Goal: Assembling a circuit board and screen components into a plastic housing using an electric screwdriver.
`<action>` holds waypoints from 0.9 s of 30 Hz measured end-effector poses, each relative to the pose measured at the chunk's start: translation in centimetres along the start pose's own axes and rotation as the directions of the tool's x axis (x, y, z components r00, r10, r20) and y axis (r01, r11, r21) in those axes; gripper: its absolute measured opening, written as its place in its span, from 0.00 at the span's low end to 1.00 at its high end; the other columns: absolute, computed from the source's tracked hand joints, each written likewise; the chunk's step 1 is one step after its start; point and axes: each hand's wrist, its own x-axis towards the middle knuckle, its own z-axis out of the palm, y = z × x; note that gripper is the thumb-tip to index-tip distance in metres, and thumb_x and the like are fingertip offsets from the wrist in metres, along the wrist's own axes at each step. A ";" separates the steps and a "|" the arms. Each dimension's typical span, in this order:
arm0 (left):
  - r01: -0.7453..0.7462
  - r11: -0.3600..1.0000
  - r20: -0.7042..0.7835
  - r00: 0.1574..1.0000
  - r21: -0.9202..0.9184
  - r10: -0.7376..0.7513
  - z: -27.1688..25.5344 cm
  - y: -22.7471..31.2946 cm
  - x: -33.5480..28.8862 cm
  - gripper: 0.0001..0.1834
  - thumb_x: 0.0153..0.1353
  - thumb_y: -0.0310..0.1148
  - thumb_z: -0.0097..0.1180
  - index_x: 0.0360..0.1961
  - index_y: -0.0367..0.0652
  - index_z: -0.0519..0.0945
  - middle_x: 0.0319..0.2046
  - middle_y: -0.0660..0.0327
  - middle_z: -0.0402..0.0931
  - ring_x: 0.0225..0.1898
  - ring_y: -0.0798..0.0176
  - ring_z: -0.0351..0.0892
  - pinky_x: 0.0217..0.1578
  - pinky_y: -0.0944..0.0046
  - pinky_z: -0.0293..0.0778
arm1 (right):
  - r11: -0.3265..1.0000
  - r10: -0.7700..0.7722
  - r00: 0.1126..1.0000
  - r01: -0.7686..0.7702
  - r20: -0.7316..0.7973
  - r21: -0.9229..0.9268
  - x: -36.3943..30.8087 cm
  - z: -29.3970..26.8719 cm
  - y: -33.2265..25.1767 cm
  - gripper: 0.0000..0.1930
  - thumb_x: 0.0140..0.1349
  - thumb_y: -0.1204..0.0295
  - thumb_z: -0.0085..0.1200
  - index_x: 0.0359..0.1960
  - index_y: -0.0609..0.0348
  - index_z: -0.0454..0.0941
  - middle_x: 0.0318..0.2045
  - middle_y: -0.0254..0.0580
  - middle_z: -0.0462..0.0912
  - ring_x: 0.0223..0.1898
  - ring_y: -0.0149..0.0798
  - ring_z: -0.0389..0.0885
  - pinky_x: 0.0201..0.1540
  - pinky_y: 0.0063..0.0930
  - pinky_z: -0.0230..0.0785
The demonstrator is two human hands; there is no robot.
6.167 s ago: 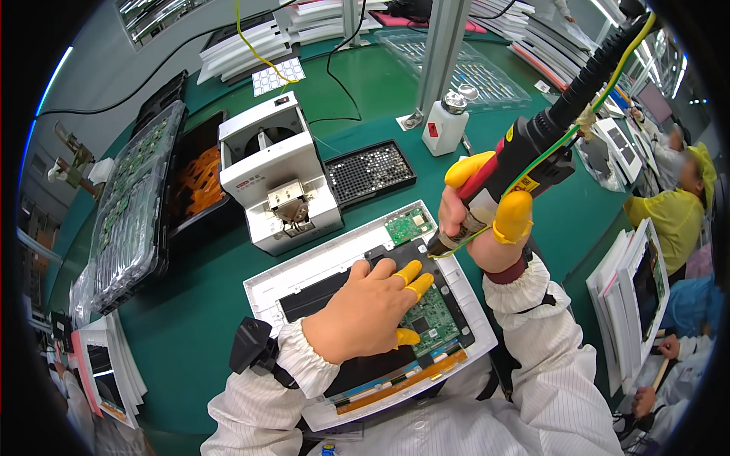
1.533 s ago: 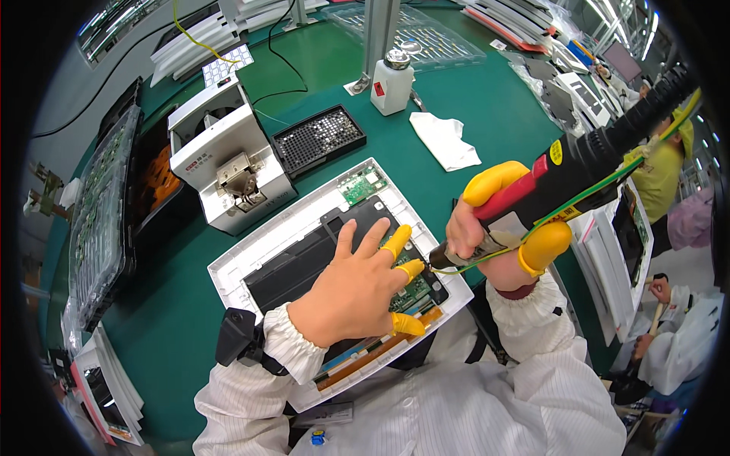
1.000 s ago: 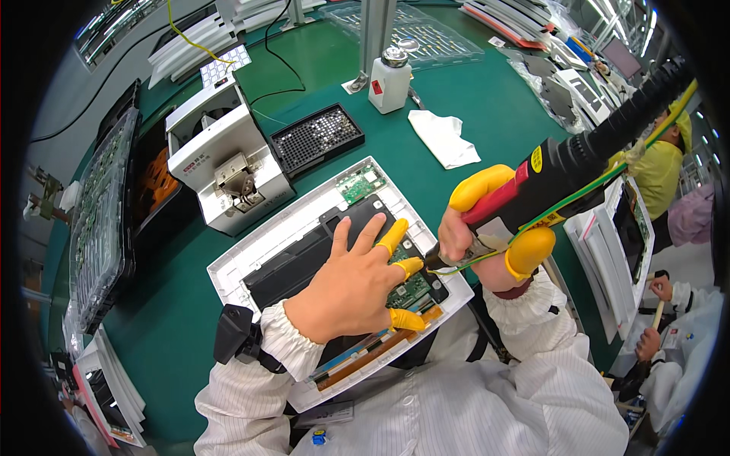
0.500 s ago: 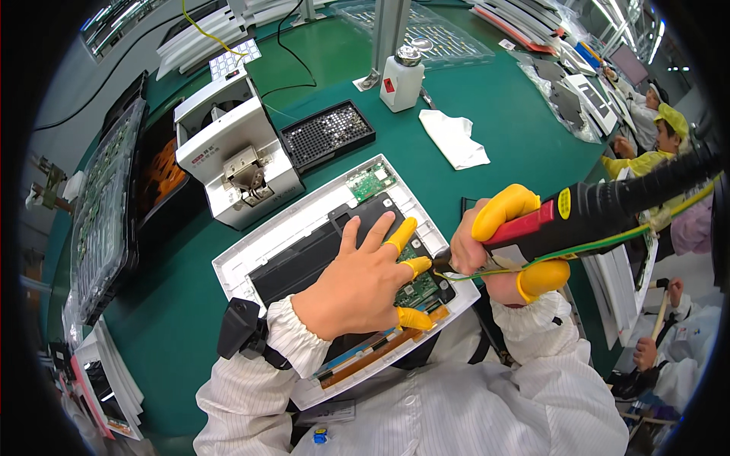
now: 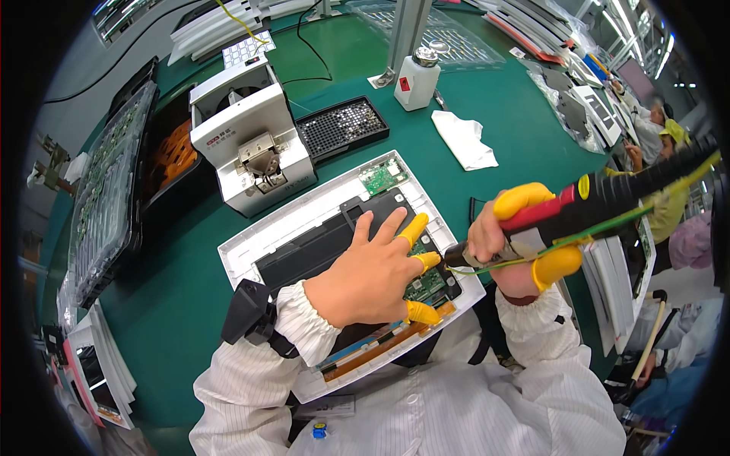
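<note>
A flat white casing (image 5: 242, 249) with black and green parts inside lies tilted on the table in front of me. My left hand (image 5: 372, 277) rests on it with fingers spread, yellow finger cots on several of them. Beneath the palm is a long black panel (image 5: 300, 257); by the fingertips a green circuit board (image 5: 432, 286) shows in part. My right hand (image 5: 493, 237), also wearing yellow cots, is wrapped round a black and red electric screwdriver (image 5: 601, 204). Its nose is at the casing's right edge, beside my left fingers; whether the bit touches anything I cannot tell.
Beyond the casing stand a white screw feeder (image 5: 242, 125), a black perforated tray (image 5: 346, 131), a white pump bottle (image 5: 417, 83) and a crumpled white wipe (image 5: 465, 142). Clear trays of boards (image 5: 114, 190) lean at left. White panels (image 5: 612, 289) are stacked at right, near other people.
My right hand and the screwdriver have drawn slightly right, showing more of the screwdriver's nose. The left hand stays spread on the casing. The whole view has shifted a little.
</note>
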 end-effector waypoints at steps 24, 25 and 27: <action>0.091 0.982 -0.078 0.994 0.163 -0.079 -1.8 1.1 -3.4 0.13 0.50 0.34 0.55 0.37 0.42 0.79 0.36 0.60 0.74 0.44 0.59 0.69 0.43 0.61 0.61 | 0.924 -0.351 0.907 0.376 0.233 -0.074 15.9 13.3 2.2 0.39 0.56 0.32 0.39 0.46 0.62 0.70 0.23 0.35 0.70 0.21 0.31 0.70 0.28 0.27 0.64; 0.089 0.981 -0.074 0.994 0.174 -0.077 -2.0 1.2 -3.6 0.14 0.49 0.33 0.56 0.38 0.43 0.79 0.37 0.60 0.74 0.44 0.59 0.69 0.43 0.61 0.61 | 0.879 -0.477 0.831 0.454 0.285 0.148 16.9 14.2 3.4 0.25 0.65 0.53 0.43 0.43 0.70 0.70 0.22 0.42 0.74 0.19 0.30 0.73 0.22 0.19 0.66; 0.092 0.984 -0.146 0.987 0.152 -0.070 -1.9 1.4 -3.7 0.14 0.46 0.32 0.59 0.37 0.43 0.80 0.38 0.61 0.75 0.44 0.59 0.69 0.44 0.62 0.62 | 0.865 -0.502 0.820 0.479 0.275 0.153 17.5 15.2 4.5 0.21 0.66 0.57 0.45 0.42 0.70 0.71 0.21 0.41 0.75 0.19 0.29 0.73 0.22 0.18 0.66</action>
